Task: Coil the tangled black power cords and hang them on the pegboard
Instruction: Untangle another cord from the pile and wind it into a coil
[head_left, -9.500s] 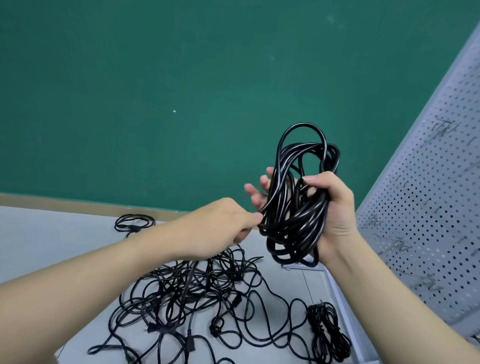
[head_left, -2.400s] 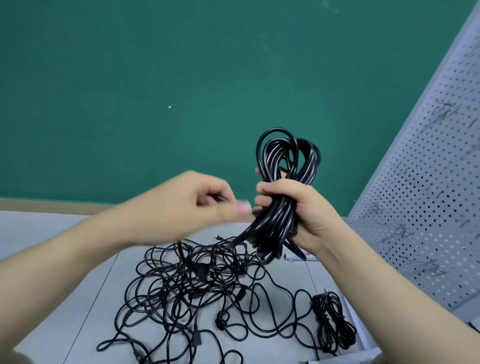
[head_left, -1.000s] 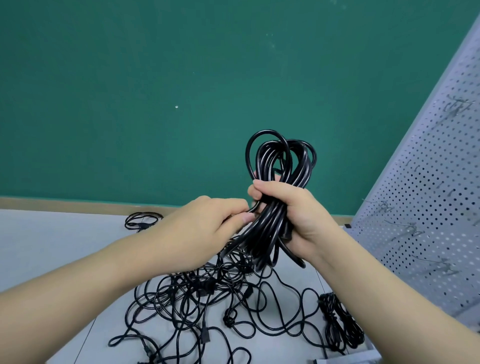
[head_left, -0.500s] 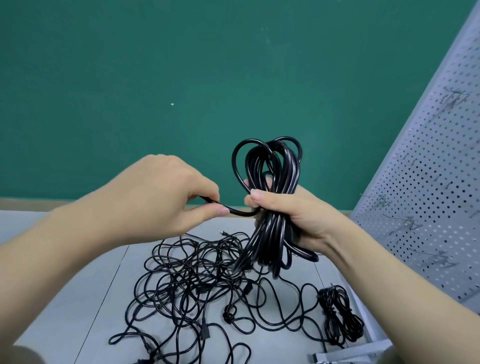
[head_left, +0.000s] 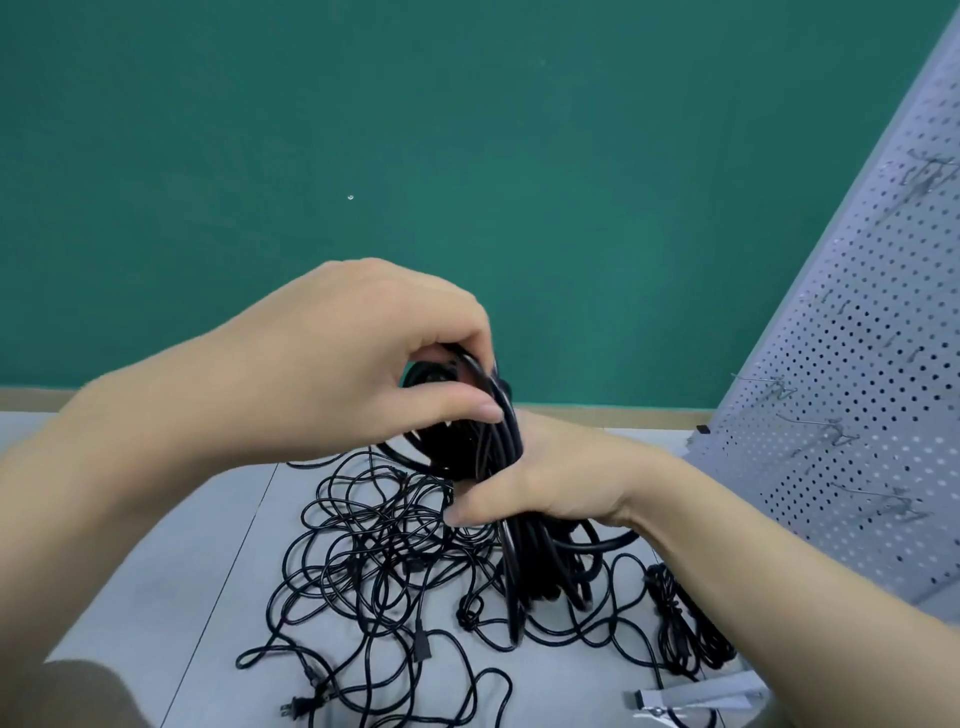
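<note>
My right hand (head_left: 561, 480) grips a thick coiled black power cord (head_left: 496, 447) around its middle, holding it low over the table with its loops hanging below my fingers. My left hand (head_left: 363, 358) is above it and pinches one strand of that cord between thumb and fingers at the top of the bundle. Under both hands lies a tangle of thin black cords (head_left: 384, 551) spread over the grey table (head_left: 130, 587). The grey pegboard (head_left: 852, 405) leans at the right, with bare metal hooks (head_left: 779, 387) sticking out of it.
A small bundled black cord (head_left: 680, 623) lies on the table at the right, near the pegboard's foot. A plug end (head_left: 296, 707) of the tangle lies near the front. A green wall (head_left: 467, 156) stands behind the table.
The right hand has lowered and tipped the coil toward the table. The left hand has risen from beside the bundle to above it, carrying the strand over the top.
</note>
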